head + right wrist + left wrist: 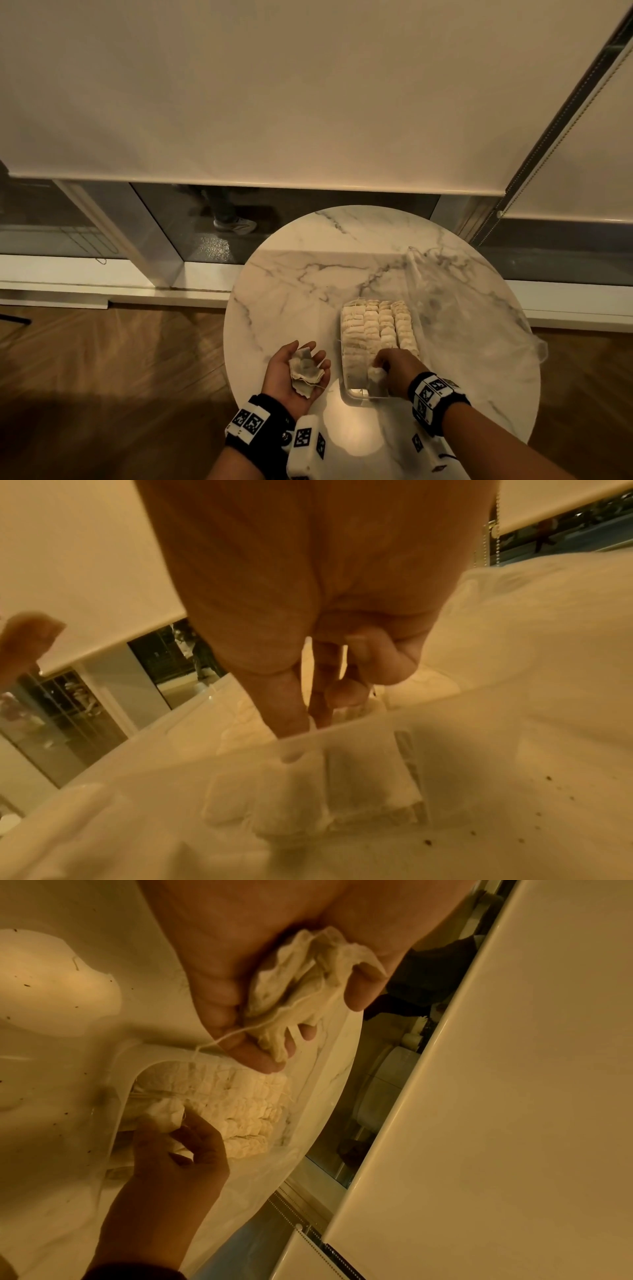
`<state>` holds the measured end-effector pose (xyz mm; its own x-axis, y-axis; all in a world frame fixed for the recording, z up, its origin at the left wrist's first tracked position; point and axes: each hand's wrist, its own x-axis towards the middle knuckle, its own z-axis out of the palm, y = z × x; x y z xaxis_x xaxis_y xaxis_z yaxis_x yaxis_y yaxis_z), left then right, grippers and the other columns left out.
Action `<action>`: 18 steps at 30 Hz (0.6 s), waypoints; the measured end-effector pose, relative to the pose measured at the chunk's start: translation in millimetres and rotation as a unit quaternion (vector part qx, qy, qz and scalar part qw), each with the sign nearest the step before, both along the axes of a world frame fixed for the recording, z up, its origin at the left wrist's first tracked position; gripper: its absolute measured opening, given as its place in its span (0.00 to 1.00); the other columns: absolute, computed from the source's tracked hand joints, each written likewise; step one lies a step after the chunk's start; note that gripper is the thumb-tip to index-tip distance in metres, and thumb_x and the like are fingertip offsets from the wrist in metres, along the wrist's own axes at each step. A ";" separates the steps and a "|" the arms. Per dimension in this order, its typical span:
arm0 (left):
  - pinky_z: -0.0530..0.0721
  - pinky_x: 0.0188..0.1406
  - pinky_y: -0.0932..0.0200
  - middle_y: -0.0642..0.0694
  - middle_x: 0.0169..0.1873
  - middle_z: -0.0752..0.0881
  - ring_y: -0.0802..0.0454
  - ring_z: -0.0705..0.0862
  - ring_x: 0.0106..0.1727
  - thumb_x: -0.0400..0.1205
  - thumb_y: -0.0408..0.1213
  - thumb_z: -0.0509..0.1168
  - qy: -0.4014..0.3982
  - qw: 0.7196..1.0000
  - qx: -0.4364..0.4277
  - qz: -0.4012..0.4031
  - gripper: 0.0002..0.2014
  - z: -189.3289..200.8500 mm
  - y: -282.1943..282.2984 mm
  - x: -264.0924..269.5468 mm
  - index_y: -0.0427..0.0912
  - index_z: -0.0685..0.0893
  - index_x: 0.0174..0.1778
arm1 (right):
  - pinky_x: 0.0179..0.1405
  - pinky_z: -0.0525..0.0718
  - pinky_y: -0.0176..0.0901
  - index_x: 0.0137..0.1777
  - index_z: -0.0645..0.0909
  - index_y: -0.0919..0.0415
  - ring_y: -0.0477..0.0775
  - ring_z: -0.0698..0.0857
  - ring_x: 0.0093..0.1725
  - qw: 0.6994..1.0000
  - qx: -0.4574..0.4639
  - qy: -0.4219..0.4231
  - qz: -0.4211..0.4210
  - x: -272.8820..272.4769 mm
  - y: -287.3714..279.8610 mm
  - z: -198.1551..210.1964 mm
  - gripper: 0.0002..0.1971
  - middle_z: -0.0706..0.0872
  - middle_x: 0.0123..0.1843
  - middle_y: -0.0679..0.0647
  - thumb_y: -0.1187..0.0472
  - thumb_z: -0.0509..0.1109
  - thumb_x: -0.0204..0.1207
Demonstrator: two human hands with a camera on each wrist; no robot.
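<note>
At lower centre, over the marble bench (308,274), the right hand (399,371) pinches a tea bag (375,374) from the tray (358,394). The left hand (278,375), cupped palm-up, cradles a pile of tea bags (305,373), seemingly awaiting more.

Round table (308,274), white marbled top with grey veining. Directly on it, towards the near edge: clear plastic tray (356,394) packed with rows of tea bags (376,325). Crumpled clear plastic film (479,325) lies against the tray's right side. Dark specks (65,1113) scattered nearby.

Right hand (308,601) fingertips sunk behind blurred tray wall (342,753); pinched tea bag (374,374) half covered by fingers.
</note>
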<state>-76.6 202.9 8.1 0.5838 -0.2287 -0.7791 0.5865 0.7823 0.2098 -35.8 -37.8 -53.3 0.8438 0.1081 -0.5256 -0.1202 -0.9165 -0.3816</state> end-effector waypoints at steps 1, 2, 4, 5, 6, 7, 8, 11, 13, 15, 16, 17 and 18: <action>0.84 0.43 0.52 0.37 0.42 0.86 0.39 0.85 0.40 0.73 0.45 0.66 -0.001 1.000 -0.001 -0.001 0.15 0.9 -1.6 0.4 0.38 0.84 0.48 | 0.56 0.85 0.38 0.56 0.84 0.45 0.46 0.84 0.51 1.000 0.010 -0.004 -0.013 0.8 -1.1 0.3 0.14 0.85 0.55 0.46 0.54 0.76 0.71; 0.84 0.43 0.51 0.37 0.42 0.86 0.39 0.85 0.41 0.73 0.45 0.66 -0.002 1.000 -0.004 -0.001 0.15 2.4 -3.8 0.9 0.38 0.84 0.48 | 0.54 0.84 0.37 0.57 0.83 0.46 0.46 0.83 0.49 0.999 0.021 -0.012 -0.023 1.9 -2.3 0.6 0.14 0.85 0.54 0.46 0.56 0.77 0.71; 0.85 0.43 0.51 0.37 0.42 0.86 0.39 0.85 0.42 0.73 0.45 0.66 -0.005 1.000 -0.010 -0.001 0.15 6.7 -8.8 1.9 0.38 0.84 0.49 | 0.50 0.81 0.34 0.57 0.83 0.48 0.45 0.83 0.48 0.998 0.049 -0.031 -0.040 3.5 -4.0 4.5 0.14 0.85 0.51 0.45 0.58 0.76 0.72; 0.86 0.42 0.51 0.36 0.43 0.86 0.39 0.85 0.42 0.74 0.45 0.66 -0.010 1.000 -0.016 0.000 0.16 9.3 -11.8 2.7 0.38 0.84 0.50 | 0.49 0.80 0.34 0.56 0.84 0.47 0.45 0.83 0.47 0.996 0.066 -0.044 -0.050 3.6 -4.8 6.7 0.13 0.85 0.50 0.44 0.58 0.76 0.72; 0.86 0.42 0.50 0.36 0.43 0.86 0.38 0.85 0.42 0.75 0.45 0.65 -0.017 1.000 -0.025 0.001 0.16 11.5 -14.3 2.9 0.37 0.84 0.52 | 0.49 0.81 0.34 0.54 0.84 0.45 0.45 0.84 0.46 0.993 0.084 -0.059 -0.058 3.1 -4.9 9.6 0.12 0.85 0.48 0.43 0.57 0.76 0.72; 0.87 0.41 0.49 0.35 0.44 0.87 0.38 0.85 0.41 0.76 0.45 0.64 -0.027 0.999 -0.036 0.002 0.16 14.5 -16.9 3.3 0.37 0.84 0.53 | 0.49 0.82 0.35 0.52 0.84 0.43 0.45 0.84 0.45 0.990 0.104 -0.072 -0.061 2.4 -5.0 14.4 0.10 0.86 0.47 0.42 0.56 0.76 0.72; 0.87 0.42 0.49 0.35 0.46 0.87 0.37 0.86 0.41 0.78 0.46 0.64 -0.038 0.998 -0.048 0.002 0.17 17.3 -19.5 3.9 0.37 0.83 0.55 | 0.47 0.82 0.35 0.51 0.84 0.42 0.44 0.85 0.43 0.987 0.124 -0.085 -0.060 1.5 -5.0 20.0 0.09 0.87 0.45 0.42 0.55 0.76 0.73; 0.86 0.50 0.46 0.35 0.52 0.86 0.36 0.87 0.49 0.80 0.47 0.63 -0.070 0.993 -0.095 0.002 0.19 27.1 -25.6 5.5 0.38 0.84 0.60 | 0.39 0.80 0.28 0.48 0.85 0.42 0.43 0.84 0.35 0.971 0.197 -0.122 -0.054 -1.6 -3.9 45.5 0.07 0.88 0.42 0.43 0.56 0.77 0.74; 0.84 0.56 0.43 0.34 0.55 0.86 0.34 0.86 0.53 0.79 0.47 0.62 -0.085 0.988 -0.126 0.015 0.21 33.9 -29.8 7.0 0.38 0.84 0.62 | 0.39 0.82 0.31 0.46 0.86 0.42 0.45 0.84 0.35 0.954 0.249 -0.159 -0.047 -2.8 -3.7 66.4 0.07 0.88 0.40 0.41 0.57 0.77 0.74; 0.83 0.58 0.41 0.34 0.58 0.85 0.32 0.86 0.54 0.80 0.47 0.59 -0.095 0.983 -0.152 0.037 0.22 39.5 -34.9 9.3 0.37 0.84 0.64 | 0.41 0.84 0.35 0.44 0.87 0.44 0.46 0.85 0.38 0.936 0.294 -0.188 -0.039 -3.1 -4.0 85.3 0.05 0.89 0.41 0.40 0.57 0.77 0.74; 0.82 0.59 0.40 0.33 0.59 0.85 0.32 0.86 0.55 0.80 0.47 0.58 -0.098 0.981 -0.162 0.047 0.23 41.0 -37.1 10.5 0.37 0.84 0.64 | 0.42 0.84 0.37 0.43 0.87 0.45 0.47 0.85 0.39 0.928 0.314 -0.196 -0.036 -3.4 -3.6 94.4 0.04 0.89 0.41 0.41 0.57 0.77 0.74; 0.82 0.60 0.40 0.33 0.60 0.84 0.32 0.85 0.57 0.80 0.48 0.58 -0.100 0.979 -0.169 0.056 0.23 42.1 -39.6 11.8 0.37 0.84 0.65 | 0.42 0.84 0.38 0.43 0.88 0.46 0.48 0.84 0.40 0.922 0.329 -0.202 -0.031 -3.7 -3.8 102.6 0.03 0.89 0.42 0.41 0.56 0.77 0.74; 0.82 0.61 0.40 0.33 0.61 0.84 0.32 0.84 0.59 0.80 0.48 0.58 -0.100 0.978 -0.173 0.063 0.24 42.6 -42.4 13.2 0.37 0.84 0.64 | 0.41 0.83 0.36 0.43 0.88 0.46 0.48 0.84 0.40 0.918 0.337 -0.210 -0.020 -4.2 -3.9 111.0 0.02 0.89 0.42 0.42 0.55 0.78 0.74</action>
